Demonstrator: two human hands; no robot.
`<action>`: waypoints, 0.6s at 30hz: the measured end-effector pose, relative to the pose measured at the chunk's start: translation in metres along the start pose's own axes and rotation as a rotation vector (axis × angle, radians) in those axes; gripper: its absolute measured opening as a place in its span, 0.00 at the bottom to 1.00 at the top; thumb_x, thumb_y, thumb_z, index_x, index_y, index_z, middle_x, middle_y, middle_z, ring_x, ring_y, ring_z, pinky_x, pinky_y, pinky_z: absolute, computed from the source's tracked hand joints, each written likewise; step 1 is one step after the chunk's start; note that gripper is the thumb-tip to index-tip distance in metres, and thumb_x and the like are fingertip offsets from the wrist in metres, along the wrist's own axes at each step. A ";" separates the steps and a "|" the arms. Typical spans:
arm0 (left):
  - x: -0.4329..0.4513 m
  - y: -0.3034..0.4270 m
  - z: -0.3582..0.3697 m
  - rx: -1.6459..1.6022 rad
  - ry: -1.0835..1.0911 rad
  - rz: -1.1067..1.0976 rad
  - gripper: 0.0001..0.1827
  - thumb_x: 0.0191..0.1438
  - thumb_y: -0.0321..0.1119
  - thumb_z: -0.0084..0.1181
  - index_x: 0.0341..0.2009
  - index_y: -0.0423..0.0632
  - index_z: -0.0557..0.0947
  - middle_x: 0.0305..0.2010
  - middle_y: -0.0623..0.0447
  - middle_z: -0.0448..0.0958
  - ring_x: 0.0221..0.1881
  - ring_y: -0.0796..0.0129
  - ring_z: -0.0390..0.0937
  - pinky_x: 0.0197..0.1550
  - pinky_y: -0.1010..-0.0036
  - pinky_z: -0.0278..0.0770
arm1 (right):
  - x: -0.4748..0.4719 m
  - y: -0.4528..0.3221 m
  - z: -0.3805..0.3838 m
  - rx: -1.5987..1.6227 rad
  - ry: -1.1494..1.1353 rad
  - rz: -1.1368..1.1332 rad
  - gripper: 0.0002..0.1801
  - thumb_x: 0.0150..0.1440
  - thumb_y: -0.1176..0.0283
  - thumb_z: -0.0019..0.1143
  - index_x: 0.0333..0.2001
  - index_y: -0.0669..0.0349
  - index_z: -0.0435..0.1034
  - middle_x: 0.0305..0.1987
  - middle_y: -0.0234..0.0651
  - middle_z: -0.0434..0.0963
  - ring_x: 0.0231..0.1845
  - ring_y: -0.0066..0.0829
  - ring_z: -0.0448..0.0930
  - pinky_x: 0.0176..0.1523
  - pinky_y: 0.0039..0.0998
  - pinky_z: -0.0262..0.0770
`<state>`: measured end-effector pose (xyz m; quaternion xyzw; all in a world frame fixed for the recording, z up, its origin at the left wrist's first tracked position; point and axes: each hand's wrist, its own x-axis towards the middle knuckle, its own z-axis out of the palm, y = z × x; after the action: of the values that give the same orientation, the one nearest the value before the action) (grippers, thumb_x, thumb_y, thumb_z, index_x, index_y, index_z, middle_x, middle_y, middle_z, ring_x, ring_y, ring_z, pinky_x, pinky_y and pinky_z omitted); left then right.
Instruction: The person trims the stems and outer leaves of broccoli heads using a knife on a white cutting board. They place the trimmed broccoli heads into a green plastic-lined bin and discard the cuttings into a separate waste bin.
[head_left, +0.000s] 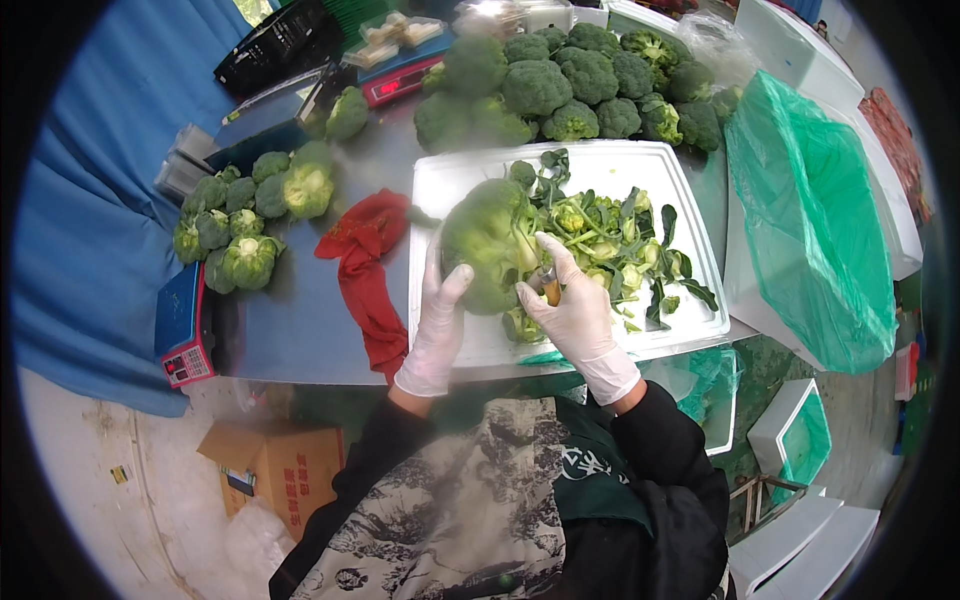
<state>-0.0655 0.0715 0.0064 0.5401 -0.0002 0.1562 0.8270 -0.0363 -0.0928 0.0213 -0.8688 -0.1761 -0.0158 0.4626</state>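
My left hand (441, 315), in a white glove, holds a large broccoli head (484, 240) from its left side, over a white foam tray (675, 161). My right hand (570, 300), gloved too, grips the wooden handle of a small tool (551, 286); its blade is not clear to see. The thumb and forefinger of that hand are near the broccoli's stalk. Cut stalk pieces and leaves (630, 255) lie heaped on the tray, right of the broccoli. A red cloth (364, 277) lies left of the tray.
Broccoli heads (577, 79) are piled behind the tray, and more (240, 217) stand at the left. A red and blue scale (397, 84) is at the back, another (180, 322) at the left edge. A box with a green plastic liner (810, 217) stands right of the tray.
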 end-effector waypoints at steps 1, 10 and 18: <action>0.000 0.001 0.003 0.009 -0.002 0.002 0.44 0.46 0.48 0.58 0.64 0.42 0.59 0.60 0.49 0.63 0.61 0.64 0.60 0.64 0.69 0.55 | 0.000 0.000 0.001 -0.003 0.001 0.013 0.35 0.49 0.60 0.61 0.60 0.52 0.61 0.35 0.41 0.79 0.35 0.41 0.81 0.40 0.36 0.76; 0.000 -0.001 -0.001 0.136 0.005 0.060 0.46 0.43 0.47 0.61 0.63 0.39 0.58 0.60 0.47 0.63 0.62 0.63 0.60 0.64 0.69 0.56 | 0.001 -0.005 0.005 -0.038 0.014 0.005 0.31 0.50 0.64 0.58 0.58 0.56 0.61 0.35 0.43 0.79 0.34 0.45 0.80 0.38 0.39 0.75; 0.007 0.002 -0.012 0.242 -0.075 0.095 0.48 0.41 0.45 0.63 0.64 0.38 0.57 0.60 0.47 0.63 0.62 0.63 0.61 0.64 0.69 0.57 | 0.003 0.001 -0.002 -0.097 -0.086 -0.098 0.31 0.51 0.70 0.59 0.60 0.56 0.60 0.25 0.40 0.76 0.25 0.39 0.78 0.33 0.33 0.74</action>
<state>-0.0612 0.0846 0.0044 0.6407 -0.0377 0.1737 0.7470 -0.0324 -0.0944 0.0220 -0.8804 -0.2371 -0.0097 0.4106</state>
